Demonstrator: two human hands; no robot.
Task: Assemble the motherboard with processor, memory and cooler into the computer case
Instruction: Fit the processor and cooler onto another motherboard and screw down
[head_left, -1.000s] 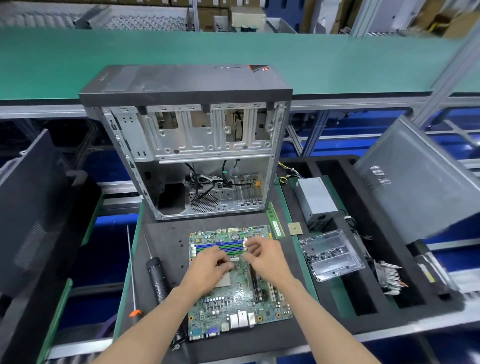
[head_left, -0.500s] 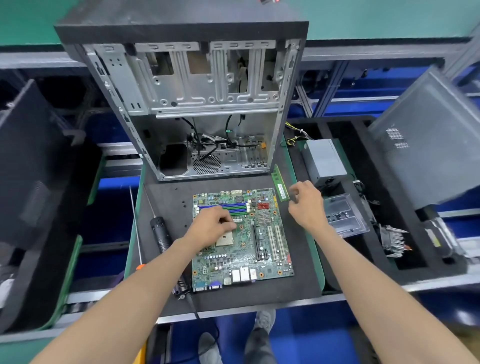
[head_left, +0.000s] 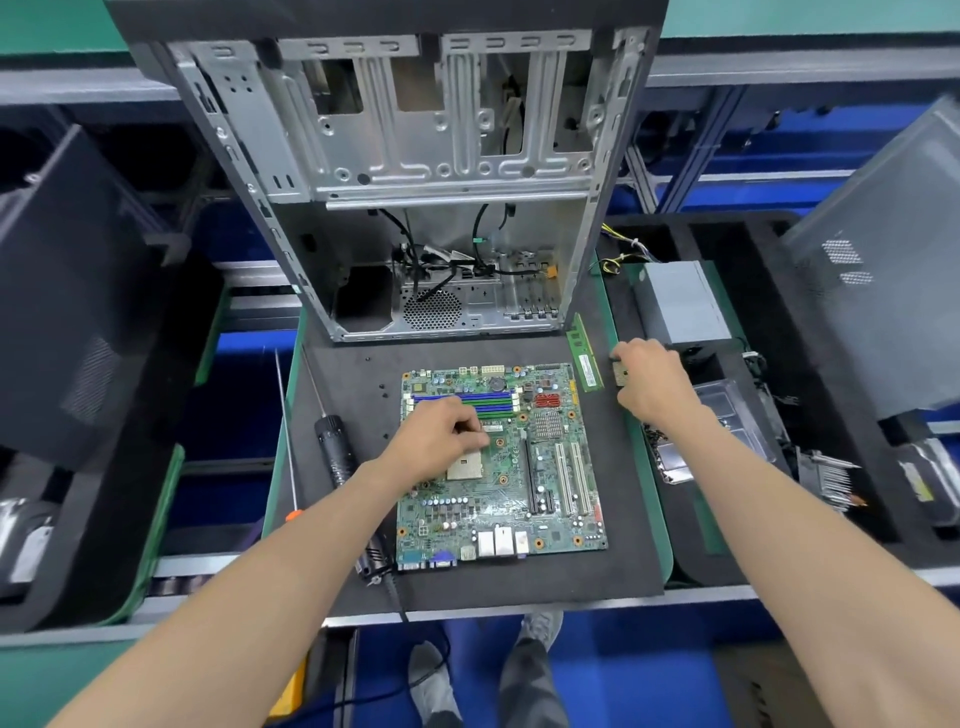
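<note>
Rightward went the right hand, now pinching one processor; left hand curls on one motherboard.

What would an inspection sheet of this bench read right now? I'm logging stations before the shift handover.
Surface: black foam mat on a green-edged tray.
Job's things: motherboard flat on the mat, socket empty; memory stick beside the board; processor at the right hand; open computer case behind; cooler in the right tray.
Clutter: screwdriver, power supply, clear plastic tray.
Grippers: left hand rests on the board by the socket; right hand pinches the processor.
Cables: black leads inside the case; screwdriver cord off the front edge.
Surroundings: side panels leaning left and right; blue floor.
</note>
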